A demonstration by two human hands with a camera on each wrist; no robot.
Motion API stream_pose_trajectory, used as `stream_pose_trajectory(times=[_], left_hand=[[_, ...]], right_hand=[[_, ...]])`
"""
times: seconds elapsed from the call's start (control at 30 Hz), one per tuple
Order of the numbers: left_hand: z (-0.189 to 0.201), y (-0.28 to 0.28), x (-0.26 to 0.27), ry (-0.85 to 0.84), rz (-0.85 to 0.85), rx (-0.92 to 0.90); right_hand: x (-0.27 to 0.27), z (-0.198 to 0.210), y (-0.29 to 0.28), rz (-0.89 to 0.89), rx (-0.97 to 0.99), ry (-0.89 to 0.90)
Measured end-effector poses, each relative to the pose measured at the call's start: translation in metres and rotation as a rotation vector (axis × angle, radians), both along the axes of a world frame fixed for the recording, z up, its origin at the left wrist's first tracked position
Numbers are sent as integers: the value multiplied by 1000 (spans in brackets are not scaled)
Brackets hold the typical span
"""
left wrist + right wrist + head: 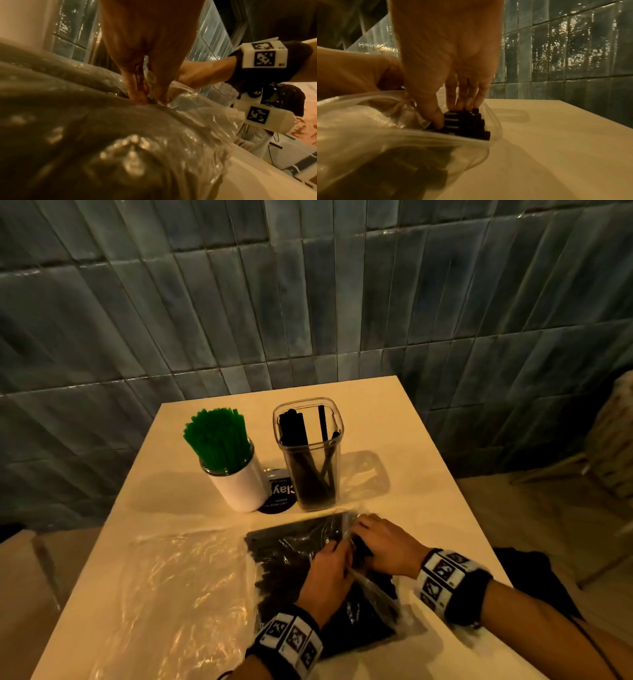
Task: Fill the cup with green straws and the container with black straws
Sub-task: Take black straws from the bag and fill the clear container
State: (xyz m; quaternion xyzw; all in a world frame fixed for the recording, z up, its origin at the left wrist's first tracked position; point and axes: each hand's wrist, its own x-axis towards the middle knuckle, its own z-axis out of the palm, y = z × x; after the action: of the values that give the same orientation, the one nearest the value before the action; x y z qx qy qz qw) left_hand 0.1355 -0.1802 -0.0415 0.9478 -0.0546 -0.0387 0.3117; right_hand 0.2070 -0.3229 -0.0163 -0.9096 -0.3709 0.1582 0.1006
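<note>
From the head view, the white cup (239, 484) full of green straws (217, 440) stands at 11 o'clock on the table (394, 419), just beside the clear container (310, 460).

From the left wrist, the left hand (145, 60) pinches the plastic bag (197, 121).

From the right wrist, the right hand (450, 67) pinches a bunch of black straws (467, 124) in the bag's mouth.

cup (239, 484) left of container (310, 453), bag (308, 570) in front
</note>
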Motion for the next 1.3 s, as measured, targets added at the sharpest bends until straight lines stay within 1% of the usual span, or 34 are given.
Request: stream_pose_trajectory(times=[0.1,0.27,0.43,0.7,0.9,1.07,1.2,1.23,1.3], left_hand=[[-2,3,1,3,-5,1],[9,2,1,3,7,41],[16,1,1,-35,-28,41],[17,1,3,-21,-50,43],[17,2,5,-31,-54,17],[19,1,6,-29,-56,36],[24,4,6,-6,-43,27],[26,5,6,-14,-35,43],[26,6,4,-49,-10,149]], right_hand=[[2,0,6,13,-112,-44],[4,-3,5,-33,-106,-86],[5,-4,-4,-14,-214,-114],[7,7,-5,3,-284,-137],[6,11,-4,30,-226,-82],[1,3,0,9,-279,-163],[0,8,-5,-44,-330,-220],[1,10,-8,-64,-335,-213],[4,15,-19,-102,-330,-208]])
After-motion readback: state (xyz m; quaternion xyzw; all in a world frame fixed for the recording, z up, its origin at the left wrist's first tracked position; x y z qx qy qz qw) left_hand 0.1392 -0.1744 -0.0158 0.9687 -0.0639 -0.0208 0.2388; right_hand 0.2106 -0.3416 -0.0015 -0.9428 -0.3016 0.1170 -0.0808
